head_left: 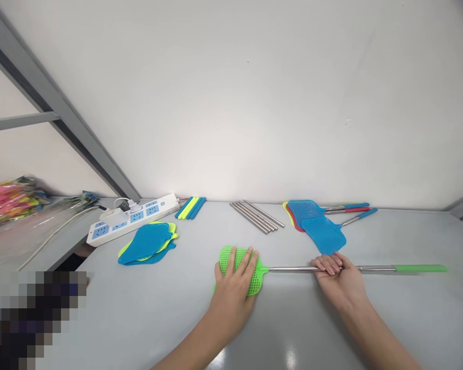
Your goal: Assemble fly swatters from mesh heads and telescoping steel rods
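A green fly swatter (420, 268) with an extended metal rod lies crosswise over the table in front of me, its mesh head at the left and its green grip at the right. My left hand (233, 280) rests on the mesh head, fingers spread flat over it. Palm up, my right hand (337, 275) has its fingers curled around the middle of the rod. Behind it are finished swatters with a blue head (324, 234) nearest and red and yellow ones partly hidden underneath. Several loose metal rods (256, 217) lie side by side further back.
Blue and yellow swatter heads (148, 244) are stacked at the left. Blue and yellow grips (191, 208) lie near the wall, beside a white power strip (133, 218) with plugs and cables. Bagged colourful items (13, 200) are at far left. A pixelated patch covers the lower left.
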Tool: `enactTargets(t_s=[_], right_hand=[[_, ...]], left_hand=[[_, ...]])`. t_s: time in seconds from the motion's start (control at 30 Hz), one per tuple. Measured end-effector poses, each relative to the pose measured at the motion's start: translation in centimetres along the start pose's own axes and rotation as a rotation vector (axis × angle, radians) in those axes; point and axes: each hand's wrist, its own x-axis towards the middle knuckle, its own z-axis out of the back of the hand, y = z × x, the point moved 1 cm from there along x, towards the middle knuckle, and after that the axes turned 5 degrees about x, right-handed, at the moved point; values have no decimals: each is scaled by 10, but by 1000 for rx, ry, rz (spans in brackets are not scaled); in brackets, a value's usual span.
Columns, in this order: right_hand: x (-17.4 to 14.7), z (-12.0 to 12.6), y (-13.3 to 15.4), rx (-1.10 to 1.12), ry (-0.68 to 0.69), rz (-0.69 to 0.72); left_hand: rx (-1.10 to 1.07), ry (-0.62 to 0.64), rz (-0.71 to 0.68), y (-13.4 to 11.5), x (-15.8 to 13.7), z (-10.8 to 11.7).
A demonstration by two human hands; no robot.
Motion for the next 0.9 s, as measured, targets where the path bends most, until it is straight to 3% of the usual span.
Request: enactTargets(t_s=[0.9], right_hand=[[6, -6, 13, 42, 31, 98]], left_hand=[[-129, -199, -10, 8, 5, 3]])
